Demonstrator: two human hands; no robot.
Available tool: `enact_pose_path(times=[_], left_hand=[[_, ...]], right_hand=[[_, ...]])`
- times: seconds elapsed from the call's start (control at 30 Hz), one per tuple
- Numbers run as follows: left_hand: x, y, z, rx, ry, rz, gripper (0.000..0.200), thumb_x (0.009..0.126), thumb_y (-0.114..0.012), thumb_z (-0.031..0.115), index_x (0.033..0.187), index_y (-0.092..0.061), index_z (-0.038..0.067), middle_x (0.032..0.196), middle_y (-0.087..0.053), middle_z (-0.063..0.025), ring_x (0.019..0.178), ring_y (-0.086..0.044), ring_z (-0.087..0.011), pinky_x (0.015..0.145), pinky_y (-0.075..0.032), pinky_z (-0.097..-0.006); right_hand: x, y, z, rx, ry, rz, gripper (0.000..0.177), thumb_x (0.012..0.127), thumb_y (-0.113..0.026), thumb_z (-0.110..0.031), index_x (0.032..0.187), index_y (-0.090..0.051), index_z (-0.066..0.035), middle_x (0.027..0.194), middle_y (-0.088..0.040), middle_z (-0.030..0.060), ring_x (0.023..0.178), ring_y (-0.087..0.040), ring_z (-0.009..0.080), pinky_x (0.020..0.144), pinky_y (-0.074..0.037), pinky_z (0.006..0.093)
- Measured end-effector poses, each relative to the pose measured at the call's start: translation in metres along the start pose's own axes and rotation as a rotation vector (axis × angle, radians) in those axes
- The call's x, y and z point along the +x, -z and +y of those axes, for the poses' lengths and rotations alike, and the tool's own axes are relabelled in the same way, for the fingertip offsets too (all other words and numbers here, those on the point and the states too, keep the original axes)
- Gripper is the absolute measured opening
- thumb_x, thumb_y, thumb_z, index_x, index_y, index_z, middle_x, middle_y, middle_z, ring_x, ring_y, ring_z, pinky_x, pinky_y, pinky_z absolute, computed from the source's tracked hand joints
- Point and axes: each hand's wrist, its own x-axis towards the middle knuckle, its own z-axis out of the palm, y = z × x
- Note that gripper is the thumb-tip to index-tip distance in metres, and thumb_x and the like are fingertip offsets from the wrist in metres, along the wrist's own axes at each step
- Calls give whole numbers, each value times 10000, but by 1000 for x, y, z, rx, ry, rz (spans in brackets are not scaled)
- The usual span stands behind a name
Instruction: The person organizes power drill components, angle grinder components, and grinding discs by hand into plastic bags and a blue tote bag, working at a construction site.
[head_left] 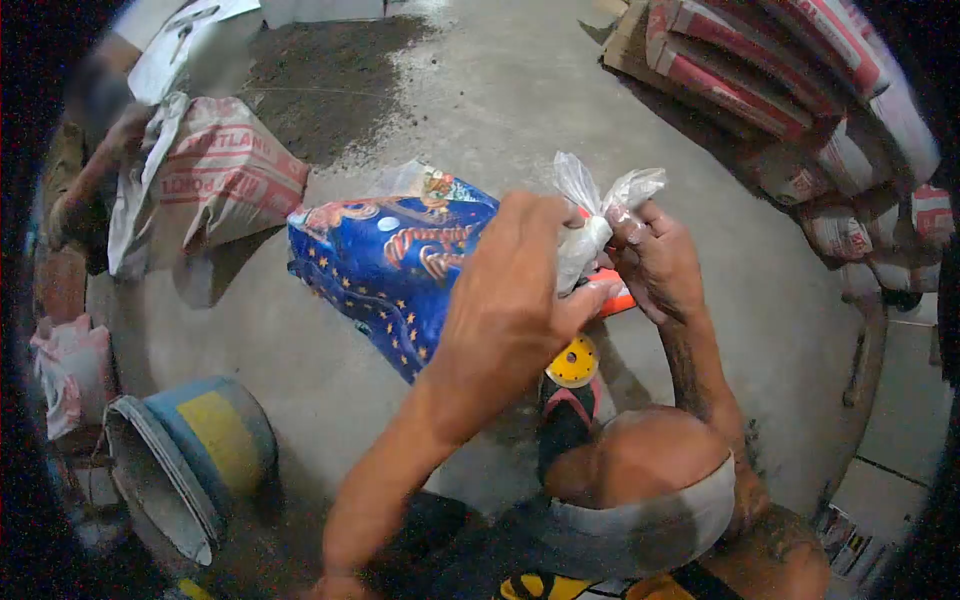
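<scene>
My left hand (510, 290) and my right hand (655, 262) are raised together over my knee, both gripping a small clear plastic bag (598, 205). The bag's twisted top ends stick up between the fingers; its contents are hidden by my hands. Just behind the hands lies a blue printed sack (390, 262) with stars and orange lettering, open at its top. An orange object (618, 300) peeks out under my left thumb; what it is I cannot tell.
A cement sack (225, 175) stands at the left, with another person (90, 170) crouched beside it. A blue and yellow bucket (190, 455) lies tipped at lower left. Stacked red-and-white sacks (800, 80) line the right side. Bare concrete floor (520, 90) stretches behind.
</scene>
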Motion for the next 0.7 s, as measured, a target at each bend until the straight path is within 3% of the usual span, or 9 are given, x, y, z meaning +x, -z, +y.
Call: enact_pose_path(times=[0.03, 0.13, 0.27, 0.3, 0.4, 0.53, 0.63, 0.7], left_hand=[[0, -10, -6, -87, 65, 21, 389, 703, -800, 141, 997, -582, 9, 896, -620, -136, 809, -631, -265, 703, -512, -333], [24, -1, -3, -119, 129, 48, 372, 752, -767, 169, 1040, -617, -12, 874, -660, -116, 770, -640, -205, 676, -515, -311], [83, 59, -4, -261, 160, -2, 294, 848, -688, 216, 1056, -688, 8, 821, -686, -42, 722, -600, -82, 649, -496, -247], [98, 77, 1, -274, 224, -9, 296, 869, -672, 206, 1082, -672, 0, 857, -680, -29, 745, -601, -77, 672, -493, -227], [125, 117, -3, -622, 152, 63, 369, 902, -634, 176, 1204, -569, -25, 963, -668, -44, 784, -612, -90, 715, -492, -205], [142, 178, 1, -519, 123, 171, 342, 912, -620, 201, 1176, -548, -4, 990, -663, -62, 816, -642, -103, 695, -506, -202], [143, 214, 22, -602, 83, 314, 327, 915, -616, 203, 1166, -548, 6, 982, -666, -68, 809, -648, -108, 671, -512, -207], [138, 233, 26, -561, 51, 309, 307, 925, -599, 190, 1169, -545, 11, 959, -670, -71, 796, -654, -111, 654, -515, -207]], right_hand=[[1, 1, -1, 1, 11, 20, 291, 900, -635, -226, 1018, -603, 38, 912, -637, 97, 810, -636, 152, 681, -551, 278], [17, -6, -35, -421, -17, -15, 304, 900, -639, -294, 946, -635, 6, 845, -634, 67, 751, -614, 116, 632, -521, 256], [65, -43, -91, -267, 307, -226, 313, 910, -623, -334, 908, -651, -22, 810, -628, 39, 721, -600, 102, 628, -496, 243], [79, -54, -106, -243, 362, -276, 323, 921, -606, -330, 956, -648, -11, 846, -643, 50, 765, -616, 116, 669, -508, 260], [110, -88, -153, -133, 390, -515, 363, 933, -586, -322, 1084, -618, 6, 966, -663, 74, 856, -634, 141, 727, -520, 282], [123, -143, -215, -375, 608, -746, 327, 920, -607, -289, 1098, -618, -15, 1005, -662, 75, 916, -636, 146, 773, -528, 294], [107, -180, -238, -353, 653, -852, 304, 906, -629, -265, 1091, -621, -23, 980, -670, 68, 914, -640, 135, 753, -533, 286], [102, -199, -244, -361, 768, -791, 287, 893, -649, -230, 1074, -620, -9, 913, -679, 73, 848, -654, 134, 709, -534, 269]])
